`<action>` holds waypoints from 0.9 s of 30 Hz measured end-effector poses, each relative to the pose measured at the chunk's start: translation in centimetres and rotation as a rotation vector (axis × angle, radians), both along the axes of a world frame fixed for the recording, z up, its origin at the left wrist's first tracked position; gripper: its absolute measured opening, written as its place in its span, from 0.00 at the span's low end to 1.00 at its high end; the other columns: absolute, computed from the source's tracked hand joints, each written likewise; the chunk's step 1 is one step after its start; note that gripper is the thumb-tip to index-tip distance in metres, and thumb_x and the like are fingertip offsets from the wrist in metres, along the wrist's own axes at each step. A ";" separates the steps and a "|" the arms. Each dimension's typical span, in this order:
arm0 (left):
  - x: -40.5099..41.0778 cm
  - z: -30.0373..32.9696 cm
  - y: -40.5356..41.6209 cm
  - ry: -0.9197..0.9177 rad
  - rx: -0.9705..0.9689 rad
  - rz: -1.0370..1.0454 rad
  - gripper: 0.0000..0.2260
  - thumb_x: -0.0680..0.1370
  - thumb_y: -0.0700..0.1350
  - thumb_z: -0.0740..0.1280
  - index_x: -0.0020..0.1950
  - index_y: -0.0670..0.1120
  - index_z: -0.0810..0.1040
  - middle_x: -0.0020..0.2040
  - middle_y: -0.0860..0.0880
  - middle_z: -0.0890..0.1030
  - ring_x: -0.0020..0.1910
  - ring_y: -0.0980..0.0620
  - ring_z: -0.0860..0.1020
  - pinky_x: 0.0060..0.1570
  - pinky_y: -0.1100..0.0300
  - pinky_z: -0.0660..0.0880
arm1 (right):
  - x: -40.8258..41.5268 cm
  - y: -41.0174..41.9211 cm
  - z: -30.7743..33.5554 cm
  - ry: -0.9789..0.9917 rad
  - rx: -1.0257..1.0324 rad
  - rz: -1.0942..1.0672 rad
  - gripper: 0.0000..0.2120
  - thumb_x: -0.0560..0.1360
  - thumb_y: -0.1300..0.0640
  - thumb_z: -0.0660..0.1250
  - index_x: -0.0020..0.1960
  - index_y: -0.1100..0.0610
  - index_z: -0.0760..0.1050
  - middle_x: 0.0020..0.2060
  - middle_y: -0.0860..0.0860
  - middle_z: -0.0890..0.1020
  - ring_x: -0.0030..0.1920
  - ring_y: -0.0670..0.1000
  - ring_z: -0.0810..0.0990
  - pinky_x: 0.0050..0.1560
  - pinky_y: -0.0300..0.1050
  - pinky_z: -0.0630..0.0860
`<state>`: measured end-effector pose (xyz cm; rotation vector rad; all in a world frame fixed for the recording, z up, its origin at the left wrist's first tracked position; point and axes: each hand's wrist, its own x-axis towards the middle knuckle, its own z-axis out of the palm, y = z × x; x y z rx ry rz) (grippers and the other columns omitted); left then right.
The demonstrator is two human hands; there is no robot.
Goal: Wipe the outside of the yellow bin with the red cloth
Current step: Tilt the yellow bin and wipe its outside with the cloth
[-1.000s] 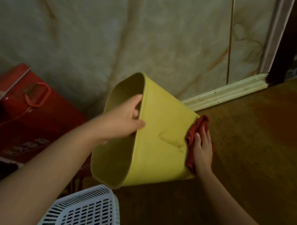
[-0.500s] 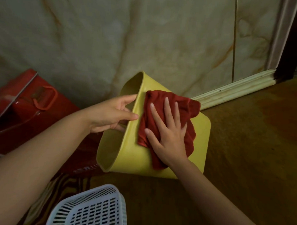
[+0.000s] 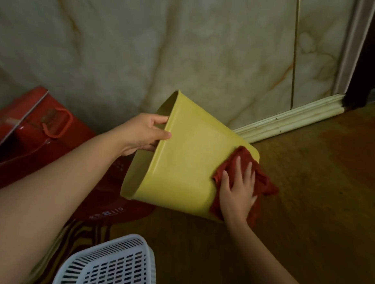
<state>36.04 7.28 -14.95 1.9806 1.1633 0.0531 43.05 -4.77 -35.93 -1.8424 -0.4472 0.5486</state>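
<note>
The yellow bin [image 3: 188, 156] is tipped on its side above the wooden floor, its mouth facing left and its base to the right. My left hand [image 3: 144, 134] grips the rim at the upper left, fingers inside and thumb outside. My right hand [image 3: 238, 190] lies flat on the red cloth [image 3: 263, 182], pressing it against the bin's outer wall near the base corner. Part of the cloth hangs off past the base.
A red gift bag [image 3: 33, 136] with a handle lies left against the marble wall [image 3: 185, 46]. A white slotted basket [image 3: 110, 264] sits at the bottom edge. A pale skirting board [image 3: 289, 120] runs along the wall; brown wooden floor [image 3: 319, 189] spreads right.
My right hand has slid the red cloth from the bin's upper wall near the rim down to the base corner. The bin has tilted a little; my left hand keeps its grip.
</note>
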 end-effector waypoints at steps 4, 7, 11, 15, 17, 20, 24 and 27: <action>-0.3 0.1 -0.6 -0.055 -0.147 -0.105 0.18 0.75 0.44 0.64 0.65 0.49 0.72 0.53 0.48 0.83 0.51 0.53 0.81 0.53 0.55 0.77 | -1.1 2.2 6.2 -0.307 0.246 0.227 0.25 0.75 0.38 0.51 0.70 0.33 0.48 0.76 0.42 0.48 0.76 0.46 0.41 0.70 0.65 0.44; -4.3 -1.3 -1.8 0.169 0.052 -0.226 0.26 0.66 0.52 0.72 0.63 0.54 0.71 0.56 0.49 0.82 0.55 0.54 0.80 0.57 0.50 0.76 | 0.7 3.2 6.8 -0.341 0.278 0.281 0.25 0.74 0.38 0.52 0.70 0.32 0.50 0.76 0.42 0.50 0.76 0.45 0.42 0.70 0.67 0.45; -7.1 -3.5 -3.8 0.238 0.366 -0.310 0.09 0.71 0.51 0.65 0.50 0.58 0.77 0.48 0.58 0.83 0.49 0.61 0.80 0.50 0.53 0.78 | 2.9 2.9 2.0 -0.237 0.180 0.226 0.24 0.73 0.37 0.49 0.69 0.33 0.55 0.75 0.42 0.56 0.75 0.46 0.49 0.71 0.64 0.51; -2.9 -3.2 -4.8 0.154 0.380 -0.280 0.08 0.73 0.45 0.66 0.51 0.52 0.79 0.42 0.57 0.82 0.43 0.62 0.81 0.46 0.58 0.79 | 5.9 0.2 -3.3 0.169 0.012 0.087 0.24 0.75 0.39 0.51 0.70 0.41 0.61 0.74 0.48 0.62 0.74 0.50 0.57 0.73 0.62 0.55; -0.5 -3.0 -5.5 0.153 0.475 -0.318 0.09 0.71 0.48 0.66 0.48 0.45 0.79 0.38 0.46 0.83 0.39 0.49 0.81 0.43 0.51 0.78 | 5.1 -0.9 -3.5 0.224 0.052 0.033 0.23 0.77 0.41 0.51 0.71 0.43 0.59 0.74 0.49 0.62 0.74 0.50 0.57 0.73 0.61 0.54; 2.7 -3.0 -5.9 0.175 0.552 -0.364 0.09 0.71 0.45 0.68 0.43 0.39 0.77 0.28 0.47 0.74 0.27 0.50 0.70 0.32 0.56 0.67 | 1.8 -1.7 -0.3 0.054 0.246 -0.042 0.24 0.75 0.39 0.48 0.70 0.36 0.53 0.75 0.45 0.59 0.75 0.47 0.54 0.73 0.62 0.51; 5.8 -1.2 -5.4 0.110 0.446 -0.338 0.12 0.71 0.43 0.68 0.43 0.33 0.76 0.32 0.38 0.77 0.31 0.49 0.71 0.32 0.51 0.70 | -0.9 -1.7 3.9 -0.284 0.354 -0.039 0.28 0.74 0.39 0.50 0.70 0.31 0.41 0.74 0.41 0.49 0.76 0.45 0.43 0.69 0.61 0.44; 5.7 0.2 -5.4 0.046 0.138 -0.362 0.15 0.72 0.43 0.66 0.52 0.33 0.76 0.46 0.32 0.81 0.43 0.45 0.75 0.44 0.44 0.74 | 0.2 -1.7 4.1 -0.363 0.324 -0.089 0.30 0.73 0.35 0.51 0.72 0.36 0.46 0.75 0.44 0.52 0.76 0.47 0.46 0.68 0.68 0.47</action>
